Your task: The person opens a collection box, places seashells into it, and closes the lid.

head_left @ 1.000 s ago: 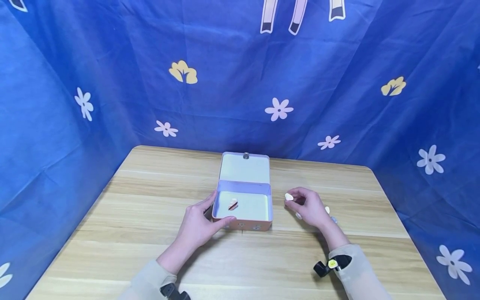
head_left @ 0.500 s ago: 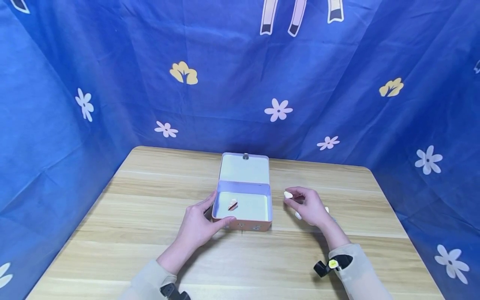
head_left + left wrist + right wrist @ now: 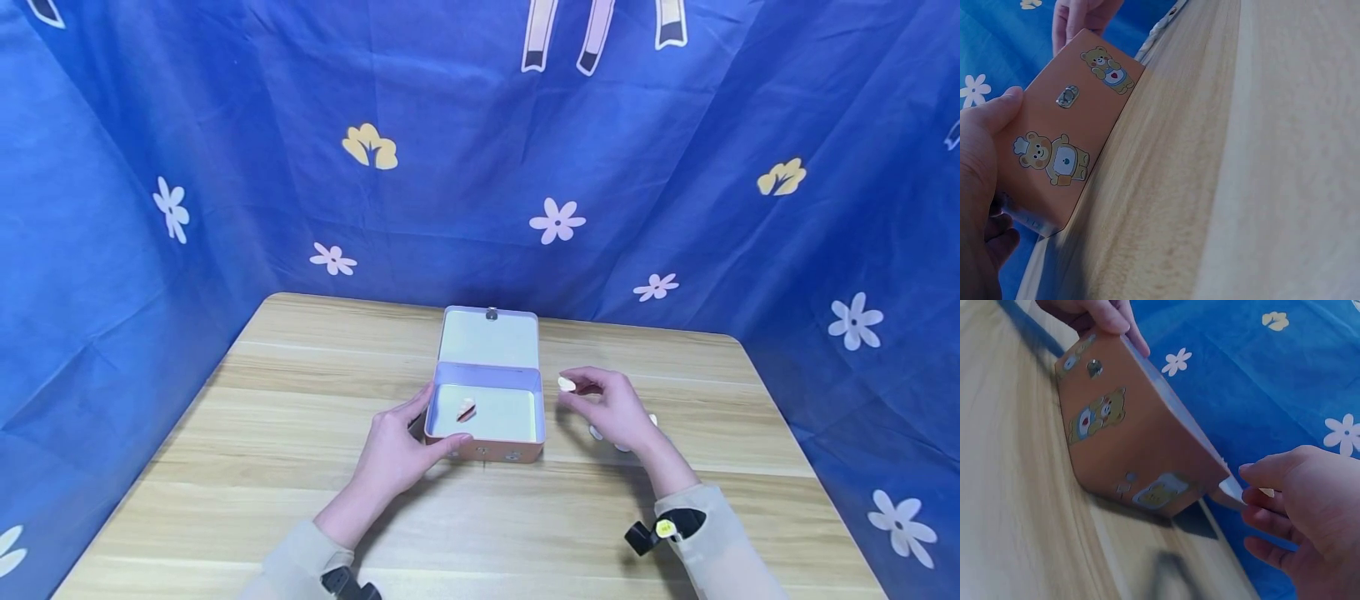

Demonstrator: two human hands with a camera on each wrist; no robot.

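An orange tin box (image 3: 487, 451) with bear pictures and a metal clasp (image 3: 1067, 97) stands on the table, its lid (image 3: 490, 337) raised at the back. My left hand (image 3: 393, 454) grips its left front corner, thumb along the front and fingers at the left side. Inside the tin lies one small pinkish-white, shell-like piece (image 3: 467, 409) with a dark red streak. Just right of the tin, my right hand (image 3: 611, 408) pinches a small white piece (image 3: 567, 384) between thumb and fingertips, above the table. In the right wrist view that piece (image 3: 1266, 492) is mostly covered by fingers.
More small white pieces lie by my right hand, one white piece (image 3: 596, 432) under the palm and another pale piece (image 3: 653, 419) beyond the wrist. The wooden table (image 3: 300, 375) meets a blue patterned cloth (image 3: 450, 208) at the back and sides.
My right hand, with the white piece pinched, has moved slightly left and away from me, closer to the tin. My left hand and the tin have stayed in place.
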